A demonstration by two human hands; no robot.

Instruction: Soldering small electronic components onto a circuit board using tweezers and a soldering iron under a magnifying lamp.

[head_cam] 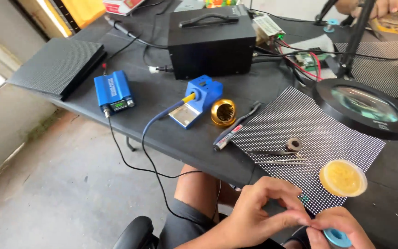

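Counter (171, 133): dark, long, gear spread over it. Landmark taken: dotted LED panel (300, 138), lying flat at near edge.

Black box w/ handle (210, 41) seen well behind panel, to its left. Round magnifier lamp (365, 108) overlaps panel's far right corner. Blue iron stand (199, 99) and brass tip-cleaner pot (223, 112) set left of panel; small blue meter (114, 92) further left. Black pen-like tool (236, 127) just off panel's left edge. On panel: yellow flux tin (342, 177), small solder coil (294, 145), tweezers (277, 157).

Below panel's near edge: left hand (254, 212), grip closed, fingertips pinched on what looks like a thin wire end, too fine to be sure. Right hand (335, 226) closed on blue solder spool (337, 237), touching left fingertips.

Risks, judged: spool is held off counter edge, over the lap; if pinch slips, it drops to floor. Iron cord (148, 152) hangs by the knee, so a leg snag could drag stand off.
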